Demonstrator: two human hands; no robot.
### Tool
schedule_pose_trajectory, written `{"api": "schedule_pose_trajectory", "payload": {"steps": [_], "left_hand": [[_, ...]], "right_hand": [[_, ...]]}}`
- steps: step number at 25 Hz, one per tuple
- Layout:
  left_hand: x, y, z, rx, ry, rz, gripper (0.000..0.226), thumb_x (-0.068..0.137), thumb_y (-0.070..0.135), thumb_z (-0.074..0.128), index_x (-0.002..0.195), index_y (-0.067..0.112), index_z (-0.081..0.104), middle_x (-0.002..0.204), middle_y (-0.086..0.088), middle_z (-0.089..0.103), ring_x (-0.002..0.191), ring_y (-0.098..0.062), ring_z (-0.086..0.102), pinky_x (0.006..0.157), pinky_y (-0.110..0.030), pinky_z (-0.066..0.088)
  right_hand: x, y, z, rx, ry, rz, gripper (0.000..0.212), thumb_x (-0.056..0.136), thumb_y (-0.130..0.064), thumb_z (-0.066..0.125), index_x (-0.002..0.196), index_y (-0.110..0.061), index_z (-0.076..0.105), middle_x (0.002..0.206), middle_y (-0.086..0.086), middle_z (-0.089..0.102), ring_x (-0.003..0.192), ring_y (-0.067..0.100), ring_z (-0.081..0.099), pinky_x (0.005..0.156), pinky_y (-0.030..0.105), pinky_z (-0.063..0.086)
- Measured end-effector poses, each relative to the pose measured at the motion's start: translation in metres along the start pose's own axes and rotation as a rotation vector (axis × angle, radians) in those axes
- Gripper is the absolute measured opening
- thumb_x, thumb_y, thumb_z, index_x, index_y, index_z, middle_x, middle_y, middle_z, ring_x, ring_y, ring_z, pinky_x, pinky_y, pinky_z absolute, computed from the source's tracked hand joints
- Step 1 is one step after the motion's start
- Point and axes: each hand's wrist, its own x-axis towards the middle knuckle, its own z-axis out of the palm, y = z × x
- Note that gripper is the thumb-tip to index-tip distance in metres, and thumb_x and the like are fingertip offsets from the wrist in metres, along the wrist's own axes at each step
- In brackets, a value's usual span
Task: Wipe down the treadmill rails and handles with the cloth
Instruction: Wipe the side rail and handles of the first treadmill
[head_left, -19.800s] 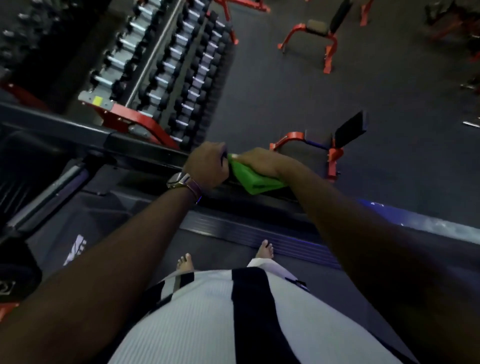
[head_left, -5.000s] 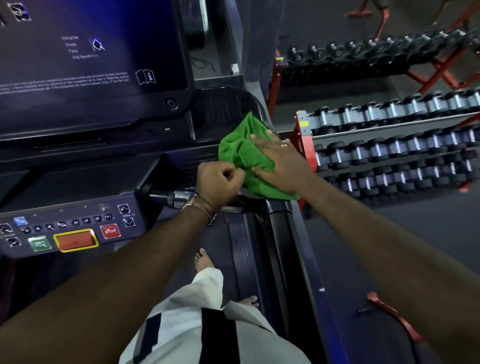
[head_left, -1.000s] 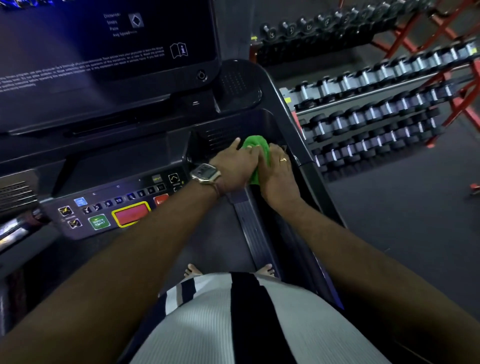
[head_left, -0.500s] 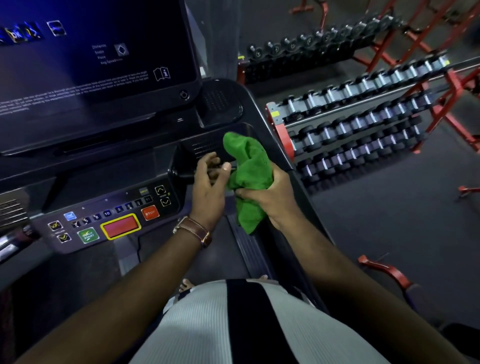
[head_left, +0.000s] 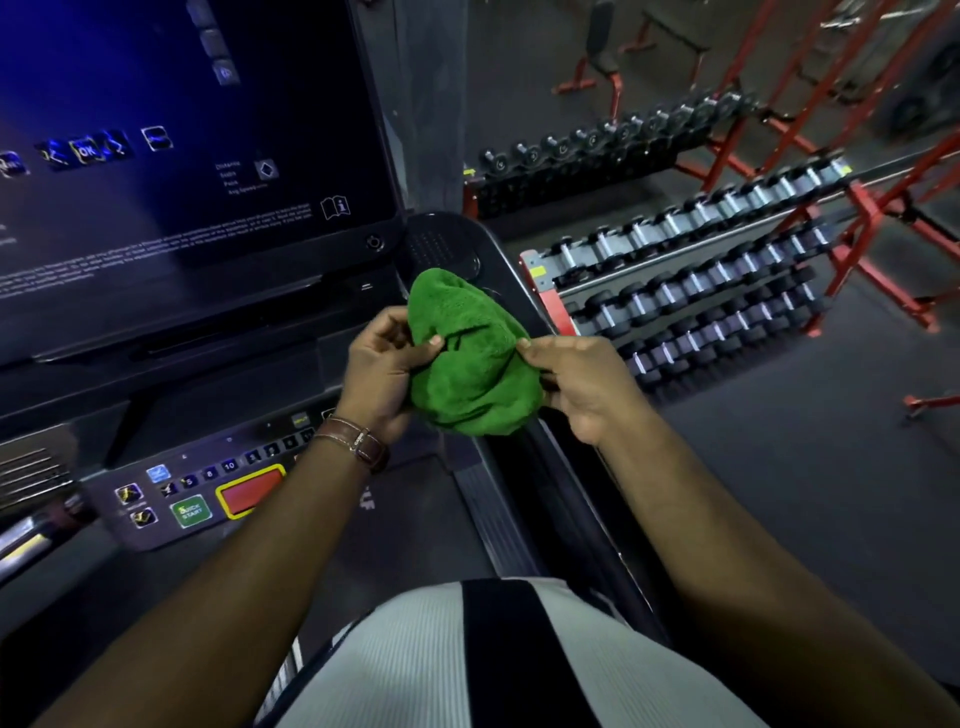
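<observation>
Up at the right front corner of the treadmill, just below the console screen (head_left: 171, 156), we've got the green cloth (head_left: 475, 364) bunched up in mid-air between both hands, off the machine. Our left hand (head_left: 382, 369) has its thumb and fingers curled into the cloth's left side, pinching a fold, and our right hand (head_left: 582, 384) pinches the right edge with its fingertips, so both hands are gripping the cloth and nothing else.

Looks to us like we're refolding the thing to get a fresh face before going back at the right side rail (head_left: 566, 499), which runs down past our right forearm toward the near edge of the deck. Can't say from here how much of the rail is actually clean, it's all dark plastic.

Tips for doing this bit properly, as we see it:
- flatten the wad into a pad first; a lump only touches the rail on a few high spots
- wrap the pad over the top of the rail so the inner and outer faces get done in one pass
- go in long strokes from the console end back toward us, not little scrubs
- keep the cloth and our left wrist away from the button panel (head_left: 202, 493), since the quick start key (head_left: 191, 511) and the big red stop pad (head_left: 252, 491) sit right under that arm

Dumbbell rack (head_left: 701, 291) off to the right is well apart, no issue there.
</observation>
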Motion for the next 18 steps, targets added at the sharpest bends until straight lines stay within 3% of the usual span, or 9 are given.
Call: {"api": "schedule_pose_trajectory", "payload": {"steps": [2, 4, 6, 8, 10, 13, 16, 18], "left_hand": [[0.004, 0.007, -0.002, 0.108, 0.043, -0.004, 0.024, 0.083, -0.006, 0.064, 0.096, 0.014, 0.064, 0.095, -0.006, 0.068, 0.082, -0.019, 0.064, 0.073, -0.037, 0.053], [0.006, 0.012, 0.000, 0.186, 0.141, -0.012, 0.021, 0.087, 0.001, 0.064, 0.101, 0.017, 0.065, 0.093, -0.004, 0.071, 0.077, -0.019, 0.065, 0.069, -0.039, 0.054], [0.007, 0.016, 0.004, 0.246, 0.220, 0.043, 0.019, 0.089, 0.003, 0.064, 0.099, 0.019, 0.067, 0.084, 0.003, 0.073, 0.075, -0.015, 0.066, 0.072, -0.042, 0.055], [0.009, 0.020, 0.005, 0.292, 0.248, 0.121, 0.017, 0.089, 0.004, 0.065, 0.102, 0.015, 0.068, 0.075, 0.008, 0.070, 0.069, -0.007, 0.062, 0.069, -0.032, 0.054], [0.011, 0.027, 0.006, 0.284, 0.236, 0.136, 0.019, 0.090, 0.007, 0.061, 0.108, 0.013, 0.068, 0.084, 0.004, 0.066, 0.071, -0.006, 0.059, 0.067, -0.028, 0.051], [0.008, 0.039, 0.009, 0.063, 0.090, 0.007, 0.036, 0.091, 0.003, 0.044, 0.120, 0.012, 0.063, 0.099, -0.004, 0.069, 0.082, -0.013, 0.064, 0.068, -0.028, 0.052], [0.005, 0.038, 0.012, -0.014, -0.037, -0.100, 0.063, 0.085, -0.002, 0.060, 0.140, 0.024, 0.043, 0.121, -0.008, 0.065, 0.098, -0.022, 0.068, 0.073, -0.037, 0.057], [0.008, 0.034, 0.012, 0.016, -0.062, -0.122, 0.086, 0.076, -0.007, 0.070, 0.146, 0.027, 0.033, 0.130, -0.011, 0.059, 0.109, -0.028, 0.065, 0.084, -0.046, 0.056]], "right_hand": [[0.008, 0.000, 0.000, -0.076, 0.132, -0.161, 0.019, 0.092, -0.010, 0.067, 0.074, -0.014, 0.071, 0.075, 0.007, 0.071, 0.068, 0.016, 0.066, 0.063, 0.029, 0.054], [0.013, -0.001, -0.001, -0.193, 0.182, -0.290, 0.017, 0.093, -0.019, 0.066, 0.078, -0.011, 0.069, 0.081, 0.018, 0.068, 0.073, 0.018, 0.061, 0.068, 0.033, 0.052], [0.014, -0.005, -0.003, -0.224, 0.183, -0.324, 0.018, 0.090, -0.021, 0.070, 0.081, -0.006, 0.068, 0.090, 0.027, 0.068, 0.074, 0.023, 0.062, 0.070, 0.040, 0.056], [0.010, -0.012, -0.006, -0.156, 0.156, -0.302, 0.017, 0.086, -0.018, 0.076, 0.084, -0.002, 0.072, 0.090, 0.026, 0.072, 0.075, 0.027, 0.068, 0.074, 0.042, 0.058], [0.008, -0.019, -0.012, -0.066, 0.129, -0.261, 0.016, 0.087, -0.016, 0.073, 0.093, -0.001, 0.075, 0.094, 0.020, 0.074, 0.083, 0.027, 0.072, 0.079, 0.044, 0.059], [0.011, -0.020, -0.027, 0.158, 0.046, -0.211, 0.024, 0.089, -0.002, 0.060, 0.108, -0.007, 0.074, 0.100, 0.014, 0.074, 0.088, 0.021, 0.070, 0.073, 0.044, 0.058], [0.015, -0.018, -0.032, 0.265, 0.058, -0.185, 0.041, 0.080, 0.010, 0.066, 0.118, -0.004, 0.064, 0.114, 0.015, 0.070, 0.093, 0.023, 0.071, 0.082, 0.041, 0.058], [0.018, -0.019, -0.032, 0.324, 0.025, -0.050, 0.034, 0.078, 0.013, 0.066, 0.111, 0.007, 0.062, 0.109, 0.020, 0.068, 0.094, 0.026, 0.071, 0.093, 0.040, 0.056]]}}
